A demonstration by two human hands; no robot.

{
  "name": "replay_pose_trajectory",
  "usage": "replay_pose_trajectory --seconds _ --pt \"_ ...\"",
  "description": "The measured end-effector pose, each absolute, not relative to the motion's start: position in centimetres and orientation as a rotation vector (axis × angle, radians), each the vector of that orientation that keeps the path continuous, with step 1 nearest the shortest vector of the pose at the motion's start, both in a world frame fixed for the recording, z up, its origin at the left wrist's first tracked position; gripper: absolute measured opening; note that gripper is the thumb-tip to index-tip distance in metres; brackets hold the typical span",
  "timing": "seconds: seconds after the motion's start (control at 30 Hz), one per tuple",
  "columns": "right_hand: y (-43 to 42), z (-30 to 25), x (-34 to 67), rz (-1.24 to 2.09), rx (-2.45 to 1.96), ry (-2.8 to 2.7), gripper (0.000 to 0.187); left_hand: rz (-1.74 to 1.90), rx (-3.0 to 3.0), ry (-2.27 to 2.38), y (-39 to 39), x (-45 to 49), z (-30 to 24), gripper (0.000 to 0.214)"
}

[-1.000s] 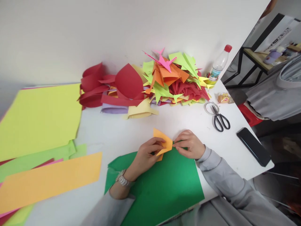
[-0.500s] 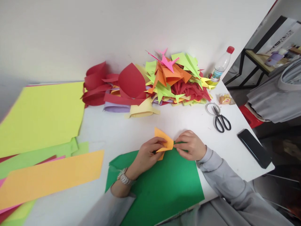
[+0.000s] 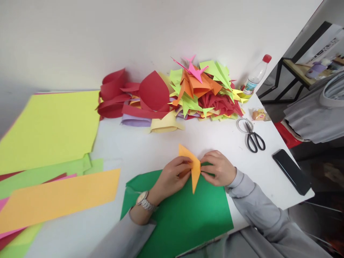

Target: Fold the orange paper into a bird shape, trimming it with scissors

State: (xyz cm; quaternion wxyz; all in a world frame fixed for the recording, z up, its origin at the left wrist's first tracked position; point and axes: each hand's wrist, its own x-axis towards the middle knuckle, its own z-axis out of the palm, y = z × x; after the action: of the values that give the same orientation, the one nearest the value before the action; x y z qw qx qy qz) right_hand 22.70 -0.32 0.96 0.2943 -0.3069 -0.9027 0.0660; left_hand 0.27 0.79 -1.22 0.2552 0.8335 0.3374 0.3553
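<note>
Both of my hands pinch a small folded orange paper over the top edge of a green sheet. My left hand, with a watch on its wrist, grips the paper's left side. My right hand grips its right side, fingers curled. The paper stands as a narrow pointed shape, one tip up and one tip down.
A heap of folded paper shapes and red curled strips lies by the wall. Scissors, a tape ring, a bottle and a black phone sit at right. Large yellow-green and orange sheets lie at left.
The orange paper has been turned and folded from a wide flat shape into a narrow upright one with a point hanging down. Both hands stay on it.
</note>
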Motion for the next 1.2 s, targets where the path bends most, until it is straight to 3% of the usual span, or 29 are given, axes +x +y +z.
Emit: replay_pose_trajectory --seconds 0.27,0.87,1.2 --pt "-0.3 0.2 22.6 0.095 -0.813 -2.447 0.016 0.887 2.637 0.822 1.0 -0.2 -0.8 0.026" --pt "-0.6 0.1 21.9 0.149 -0.946 -2.572 0.020 0.852 2.292 0.885 1.5 -0.7 -2.1 0.047" --pt "-0.8 0.1 21.7 0.167 -0.970 -2.562 0.012 0.871 2.258 0.929 1.4 0.1 -1.2 0.019"
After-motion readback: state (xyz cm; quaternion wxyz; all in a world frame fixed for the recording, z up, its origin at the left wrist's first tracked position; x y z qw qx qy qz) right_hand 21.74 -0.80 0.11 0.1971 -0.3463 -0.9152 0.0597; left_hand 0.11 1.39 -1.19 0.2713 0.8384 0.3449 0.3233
